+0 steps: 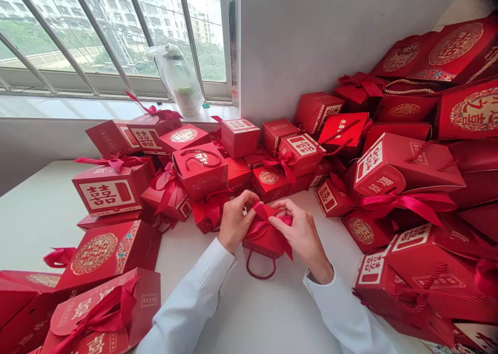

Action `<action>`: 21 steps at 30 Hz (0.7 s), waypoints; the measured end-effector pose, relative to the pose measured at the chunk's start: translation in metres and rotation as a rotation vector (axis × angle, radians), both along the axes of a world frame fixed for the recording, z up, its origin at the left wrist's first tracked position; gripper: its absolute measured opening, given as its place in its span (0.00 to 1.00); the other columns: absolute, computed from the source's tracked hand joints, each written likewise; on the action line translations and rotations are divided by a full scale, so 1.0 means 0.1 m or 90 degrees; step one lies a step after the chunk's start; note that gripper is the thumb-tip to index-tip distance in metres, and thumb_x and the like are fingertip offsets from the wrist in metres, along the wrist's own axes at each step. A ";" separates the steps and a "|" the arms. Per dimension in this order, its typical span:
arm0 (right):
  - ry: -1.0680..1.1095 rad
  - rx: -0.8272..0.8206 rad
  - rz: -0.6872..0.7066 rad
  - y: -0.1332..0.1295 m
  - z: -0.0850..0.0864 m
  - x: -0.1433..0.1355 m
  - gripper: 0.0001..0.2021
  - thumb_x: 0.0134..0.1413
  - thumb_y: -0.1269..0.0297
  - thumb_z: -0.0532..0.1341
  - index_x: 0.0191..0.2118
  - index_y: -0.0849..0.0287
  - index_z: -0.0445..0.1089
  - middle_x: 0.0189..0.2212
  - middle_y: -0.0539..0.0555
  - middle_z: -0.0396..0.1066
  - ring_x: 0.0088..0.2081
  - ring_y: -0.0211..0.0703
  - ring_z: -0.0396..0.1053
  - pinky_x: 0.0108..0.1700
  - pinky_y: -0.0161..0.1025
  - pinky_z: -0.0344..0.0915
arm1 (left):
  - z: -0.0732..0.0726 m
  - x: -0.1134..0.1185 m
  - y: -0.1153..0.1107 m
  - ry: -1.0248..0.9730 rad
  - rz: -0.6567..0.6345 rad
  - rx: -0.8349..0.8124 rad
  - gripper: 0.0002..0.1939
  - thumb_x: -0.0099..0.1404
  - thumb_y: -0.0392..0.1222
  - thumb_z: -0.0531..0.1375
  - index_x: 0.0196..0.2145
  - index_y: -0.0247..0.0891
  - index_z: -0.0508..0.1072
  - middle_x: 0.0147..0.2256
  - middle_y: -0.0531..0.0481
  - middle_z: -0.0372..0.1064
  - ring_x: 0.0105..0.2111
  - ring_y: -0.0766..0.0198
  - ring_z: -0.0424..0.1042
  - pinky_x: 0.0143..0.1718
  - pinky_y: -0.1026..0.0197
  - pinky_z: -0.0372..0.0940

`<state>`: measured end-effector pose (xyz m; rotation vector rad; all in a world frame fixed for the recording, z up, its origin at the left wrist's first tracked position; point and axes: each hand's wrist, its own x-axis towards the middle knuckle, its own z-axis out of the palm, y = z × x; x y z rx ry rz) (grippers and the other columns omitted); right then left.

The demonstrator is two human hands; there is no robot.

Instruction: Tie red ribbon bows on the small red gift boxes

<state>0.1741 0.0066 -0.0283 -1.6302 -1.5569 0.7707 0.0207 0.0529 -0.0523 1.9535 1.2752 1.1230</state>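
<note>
A small red gift box (263,244) sits on the white table in front of me, with a red cord handle (261,277) hanging loose on its near side. A red satin ribbon (261,224) lies in a bow across its top. My left hand (238,219) pinches the ribbon's left part between thumb and fingers. On the other side, my right hand (298,229) has thumb and fingers closed on the ribbon's right loop. Both hands are just above the box, and the knot between them is partly covered by ribbon.
Red gift boxes, many with ribbon bows, are heaped behind (202,172), at the left (112,195) and high at the right (408,167). A cup in a plastic bag (181,84) stands on the sill by the barred window. The white table (249,317) extends toward me.
</note>
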 end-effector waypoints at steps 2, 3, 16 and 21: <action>0.015 0.003 -0.002 -0.01 -0.02 0.00 0.09 0.50 0.63 0.60 0.39 0.54 0.68 0.26 0.47 0.73 0.29 0.41 0.70 0.33 0.36 0.61 | -0.02 0.02 0.00 -0.046 0.009 -0.031 0.04 0.61 0.40 0.57 0.30 0.38 0.68 0.28 0.53 0.70 0.27 0.67 0.66 0.29 0.66 0.59; 0.018 0.005 -0.004 -0.01 -0.03 0.00 0.09 0.49 0.63 0.60 0.39 0.54 0.67 0.25 0.47 0.73 0.28 0.41 0.70 0.33 0.36 0.61 | -0.03 0.02 0.01 -0.064 0.011 -0.042 0.04 0.60 0.41 0.57 0.30 0.38 0.67 0.28 0.53 0.70 0.27 0.68 0.66 0.28 0.66 0.59; 0.027 -0.017 -0.018 -0.01 -0.04 -0.01 0.13 0.47 0.64 0.60 0.42 0.55 0.63 0.26 0.46 0.74 0.26 0.41 0.71 0.30 0.35 0.60 | -0.14 0.05 0.05 -0.232 -0.028 -0.152 0.12 0.59 0.48 0.60 0.28 0.36 0.66 0.27 0.53 0.66 0.27 0.68 0.64 0.29 0.67 0.61; 0.088 -0.041 0.018 0.02 0.01 0.10 0.14 0.49 0.60 0.61 0.42 0.56 0.63 0.26 0.49 0.75 0.29 0.43 0.71 0.34 0.37 0.62 | 0.07 -0.09 0.01 -0.138 -0.106 -0.197 0.10 0.59 0.43 0.59 0.37 0.37 0.67 0.34 0.50 0.67 0.30 0.67 0.66 0.28 0.67 0.61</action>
